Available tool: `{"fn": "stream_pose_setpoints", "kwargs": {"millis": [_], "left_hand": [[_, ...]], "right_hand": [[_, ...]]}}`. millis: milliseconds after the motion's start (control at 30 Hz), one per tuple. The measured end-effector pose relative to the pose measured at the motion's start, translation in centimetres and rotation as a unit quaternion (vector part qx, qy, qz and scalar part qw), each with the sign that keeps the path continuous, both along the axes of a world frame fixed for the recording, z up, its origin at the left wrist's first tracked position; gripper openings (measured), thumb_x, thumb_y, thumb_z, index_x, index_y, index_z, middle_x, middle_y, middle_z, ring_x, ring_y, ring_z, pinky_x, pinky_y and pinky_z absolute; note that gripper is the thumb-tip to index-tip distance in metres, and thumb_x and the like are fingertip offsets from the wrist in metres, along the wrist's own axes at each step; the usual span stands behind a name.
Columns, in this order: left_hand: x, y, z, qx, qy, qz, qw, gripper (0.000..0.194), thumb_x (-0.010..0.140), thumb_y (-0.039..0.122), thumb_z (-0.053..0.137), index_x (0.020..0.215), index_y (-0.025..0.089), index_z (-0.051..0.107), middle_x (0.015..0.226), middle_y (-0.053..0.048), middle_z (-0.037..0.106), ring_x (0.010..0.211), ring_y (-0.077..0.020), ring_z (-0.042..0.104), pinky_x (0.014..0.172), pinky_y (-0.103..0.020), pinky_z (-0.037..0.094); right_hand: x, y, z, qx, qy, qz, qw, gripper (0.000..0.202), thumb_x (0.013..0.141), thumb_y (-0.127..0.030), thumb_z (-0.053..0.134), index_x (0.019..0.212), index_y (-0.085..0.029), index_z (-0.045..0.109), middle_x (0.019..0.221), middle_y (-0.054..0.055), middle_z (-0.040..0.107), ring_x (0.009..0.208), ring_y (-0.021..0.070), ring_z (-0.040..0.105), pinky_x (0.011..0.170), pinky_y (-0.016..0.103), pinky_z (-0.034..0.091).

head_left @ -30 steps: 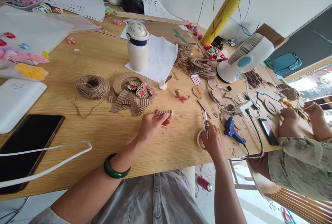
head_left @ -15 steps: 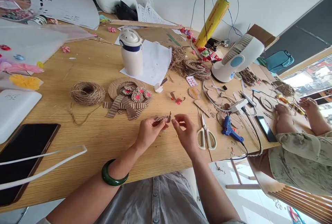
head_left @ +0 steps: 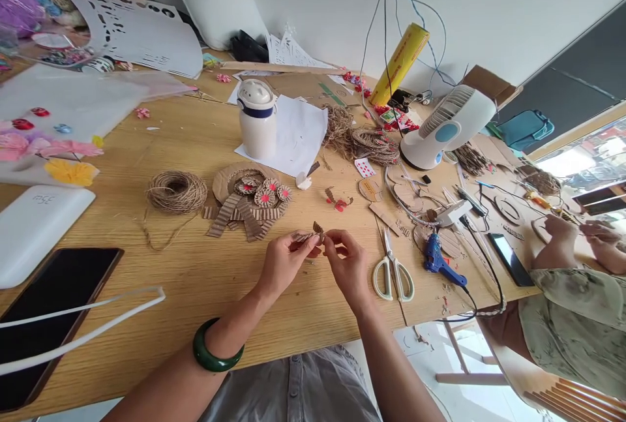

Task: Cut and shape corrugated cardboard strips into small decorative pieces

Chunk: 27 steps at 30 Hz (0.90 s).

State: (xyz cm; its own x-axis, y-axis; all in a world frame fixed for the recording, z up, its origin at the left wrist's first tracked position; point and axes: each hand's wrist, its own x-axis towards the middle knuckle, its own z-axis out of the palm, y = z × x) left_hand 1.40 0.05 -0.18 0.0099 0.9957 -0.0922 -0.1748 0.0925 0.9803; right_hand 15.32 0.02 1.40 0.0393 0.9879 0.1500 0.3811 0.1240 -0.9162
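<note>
Between my hands is a small strip of corrugated cardboard point(head_left: 317, 228), one end of it standing up above my fingertips. My left hand point(head_left: 286, 262) pinches the strip between thumb and fingers. From the other side, my right hand point(head_left: 348, 264) closes its thumb and forefinger on the strip's end. Just beyond my left hand lies a cardboard wreath point(head_left: 222, 180) with corrugated ribbons point(head_left: 239, 213) and several red-centred cardboard flowers point(head_left: 265, 197). White-handled scissors point(head_left: 392, 272) rest to the right of my right hand. Small red and brown scraps point(head_left: 338, 200) lie ahead of my fingers.
A twine coil point(head_left: 177, 192), a phone point(head_left: 59, 311) and a white power bank point(head_left: 44, 229) are at left. Behind stands a white jug point(head_left: 257, 125). A blue glue gun point(head_left: 440, 260), a fan point(head_left: 445, 125) and cables are at right, where a co-worker's hands point(head_left: 562, 239) handle material.
My right fingertips have come in to touch the strip, which now shows more of its ribbed face. The whole view has shifted slightly, and the co-worker's hands have moved closer together.
</note>
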Motion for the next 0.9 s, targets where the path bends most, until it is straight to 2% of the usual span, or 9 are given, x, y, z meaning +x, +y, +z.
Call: {"fn": "stream_pose_setpoints", "kwargs": {"millis": [100,300,400,567,700,900], "left_hand": [[-0.1,0.1,-0.3,0.029,0.030,0.013,0.999,0.024,0.082,0.038,0.068,0.084,0.015,0.074,0.077,-0.005,0.077,0.069,-0.0197,0.075,0.067,-0.026,0.061],[-0.1,-0.2,-0.2,0.076,0.087,0.045,0.992,0.020,0.081,0.035,0.071,0.084,0.015,0.075,0.078,-0.007,0.078,0.071,-0.0204,0.075,0.066,-0.024,0.060],[-0.1,-0.1,0.1,0.059,0.051,0.029,0.997,0.021,0.081,0.037,0.071,0.083,0.016,0.075,0.076,-0.006,0.078,0.070,-0.0207,0.075,0.067,-0.026,0.061],[0.1,0.2,0.3,0.000,-0.049,-0.003,0.999,0.025,0.078,0.041,0.073,0.081,0.016,0.076,0.075,-0.006,0.078,0.068,-0.0216,0.075,0.068,-0.030,0.063],[0.3,0.3,-0.2,-0.027,-0.070,0.006,0.997,0.026,0.077,0.041,0.074,0.082,0.015,0.076,0.074,-0.006,0.078,0.067,-0.0211,0.075,0.069,-0.031,0.063],[0.2,0.4,-1.0,-0.010,-0.039,0.026,0.999,0.028,0.080,0.043,0.072,0.085,0.015,0.074,0.077,-0.006,0.078,0.071,-0.0214,0.075,0.071,-0.032,0.063]], "right_hand": [[-0.2,-0.2,0.2,0.001,0.002,0.001,1.000,0.011,0.085,-0.029,0.063,0.085,-0.019,0.067,0.081,0.004,0.069,0.074,0.0164,0.065,0.065,0.027,0.055],[-0.3,0.0,0.1,0.025,0.015,0.008,1.000,0.018,0.089,-0.029,0.060,0.077,-0.020,0.069,0.076,0.004,0.069,0.073,0.0169,0.064,0.070,0.030,0.054],[-0.1,0.4,-0.2,-0.028,0.102,0.010,0.994,0.019,0.086,-0.034,0.065,0.075,-0.019,0.069,0.070,0.003,0.068,0.066,0.0156,0.062,0.064,0.029,0.052],[0.1,1.0,-0.7,-0.122,0.266,-0.001,0.956,0.025,0.077,-0.041,0.074,0.072,-0.018,0.069,0.063,0.000,0.065,0.057,0.0119,0.059,0.060,0.026,0.050],[0.0,1.1,-0.8,-0.135,0.293,-0.012,0.946,0.027,0.073,-0.043,0.077,0.071,-0.017,0.069,0.063,0.000,0.065,0.057,0.0111,0.058,0.060,0.025,0.050],[-0.3,1.1,-0.7,-0.132,0.280,-0.024,0.950,0.028,0.074,-0.043,0.076,0.071,-0.017,0.068,0.065,0.000,0.065,0.058,0.0122,0.058,0.061,0.027,0.053]]}}
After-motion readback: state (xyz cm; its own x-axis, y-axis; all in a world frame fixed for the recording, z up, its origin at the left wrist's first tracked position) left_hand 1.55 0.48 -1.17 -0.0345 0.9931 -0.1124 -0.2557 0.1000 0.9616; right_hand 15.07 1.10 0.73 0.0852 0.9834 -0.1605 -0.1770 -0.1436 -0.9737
